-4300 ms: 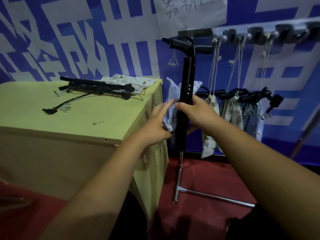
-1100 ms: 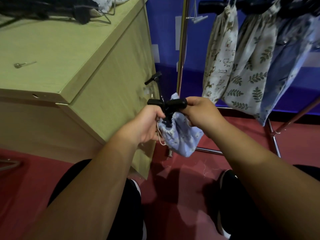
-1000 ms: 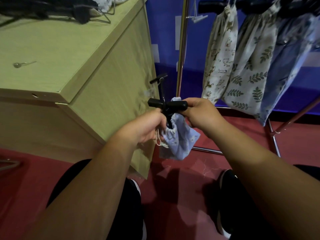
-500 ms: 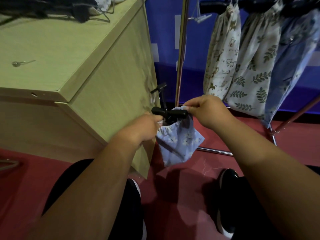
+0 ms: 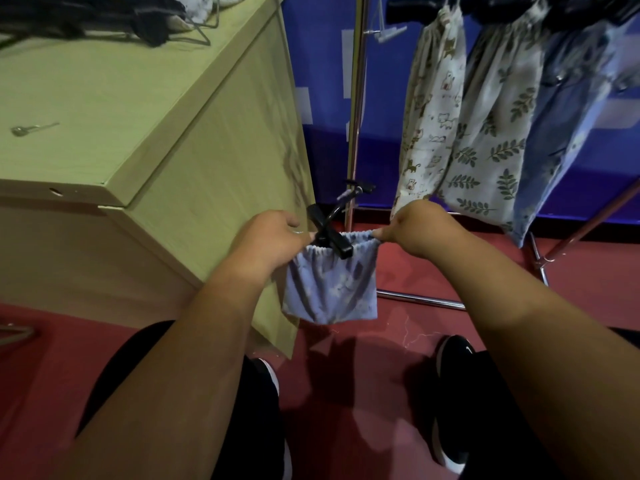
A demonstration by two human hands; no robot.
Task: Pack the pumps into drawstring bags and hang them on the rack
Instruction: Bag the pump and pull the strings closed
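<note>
Pinching the mouth of the blue drawstring bag (image 5: 330, 285) from both sides, the left grip (image 5: 273, 237) and right grip (image 5: 422, 226) are holding it taut between them, the black pump (image 5: 329, 233) standing inside, long axis seemingly near upright, handle poking above the hem. Filled bags (image 5: 436, 109) are already hanging on the rack (image 5: 356, 98) beyond the right grip; this one is awaiting cinching and hanging, with likely more pumps (image 5: 86, 19) lying on the tabletop (image 5: 104, 91).

A small metal key (image 5: 26, 129) lies on the pale wooden cabinet (image 5: 104, 81), red floor (image 5: 38, 382) below.
</note>
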